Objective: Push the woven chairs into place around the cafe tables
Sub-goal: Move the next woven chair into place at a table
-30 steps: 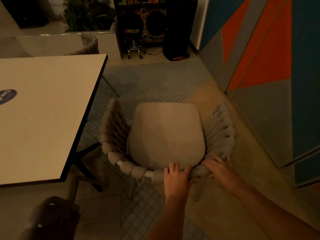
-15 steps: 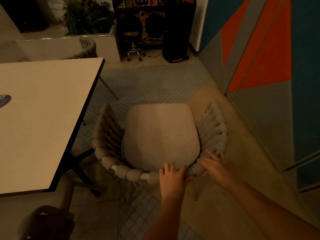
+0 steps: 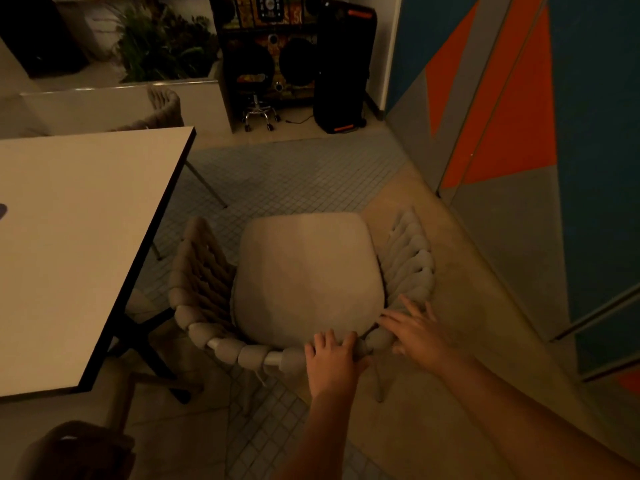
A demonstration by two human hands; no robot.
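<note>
A beige woven chair with a padded seat stands on the floor just right of the white cafe table, its back rim toward me. My left hand grips the middle of that woven back rim, fingers curled over it. My right hand lies on the rim's right corner with fingers spread and fairly straight. The chair's front faces away from me, not toward the table.
A second woven chair sits behind the table's far edge. A dark rounded object is at bottom left. A painted orange-and-blue wall runs along the right. A black speaker, a stool and plants stand at the back.
The chair and both hands have shifted slightly left and toward the table; the table's right edge sits further left in view. Both hands stay on the back rim.
</note>
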